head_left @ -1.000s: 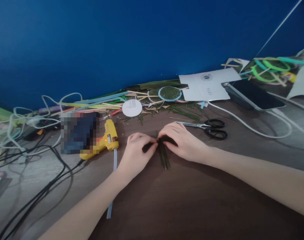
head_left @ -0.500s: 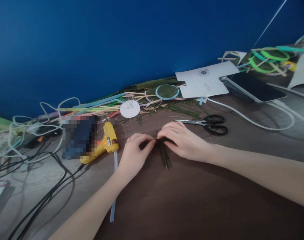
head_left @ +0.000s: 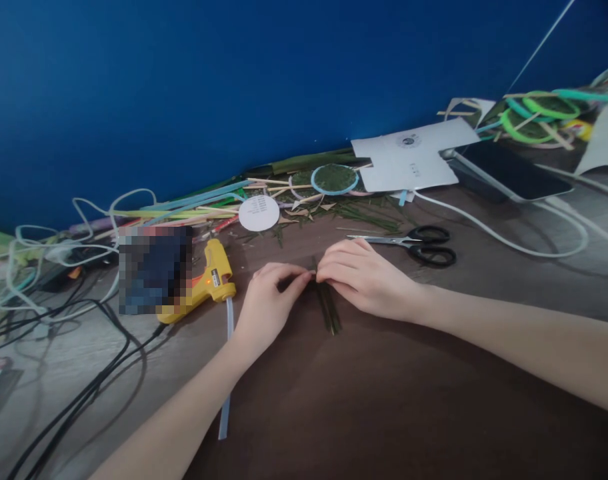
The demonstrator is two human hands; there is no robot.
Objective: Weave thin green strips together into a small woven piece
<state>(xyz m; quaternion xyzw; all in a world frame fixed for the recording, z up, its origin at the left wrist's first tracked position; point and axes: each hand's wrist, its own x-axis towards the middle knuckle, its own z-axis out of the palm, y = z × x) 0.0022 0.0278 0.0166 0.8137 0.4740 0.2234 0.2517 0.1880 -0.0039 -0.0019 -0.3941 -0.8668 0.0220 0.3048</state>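
Observation:
Thin dark green leaf strips (head_left: pixel 329 313) lie in a narrow bundle between my two hands, their lower ends pointing towards me. My left hand (head_left: pixel 267 303) pinches at the bundle's upper part from the left, thumb and forefinger pressed together. From the other side, my right hand (head_left: pixel 367 277) is closed at the same spot, its fingertips almost meeting the left ones. The fingers hide the exact grip. Black-handled scissors (head_left: pixel 427 245) lie just beyond my right hand, and a yellow glue gun (head_left: pixel 217 273) with a clear glue stick (head_left: pixel 225 400) rests left of my left hand.
Along the blue wall (head_left: pixel 234 80) lie green leaves, sticks, pipe cleaners and a blue-rimmed green disc (head_left: pixel 335 179). A white round card (head_left: pixel 259 213), a white cut sheet (head_left: pixel 409 160) and a phone (head_left: pixel 514 170) are there too. White cables (head_left: pixel 484 227) and black cables (head_left: pixel 84 387) cross the table.
My fingertips have shifted slightly at the bundle, and the right fingers are drawn closer together. The camera view has moved a little. The other things stay in place.

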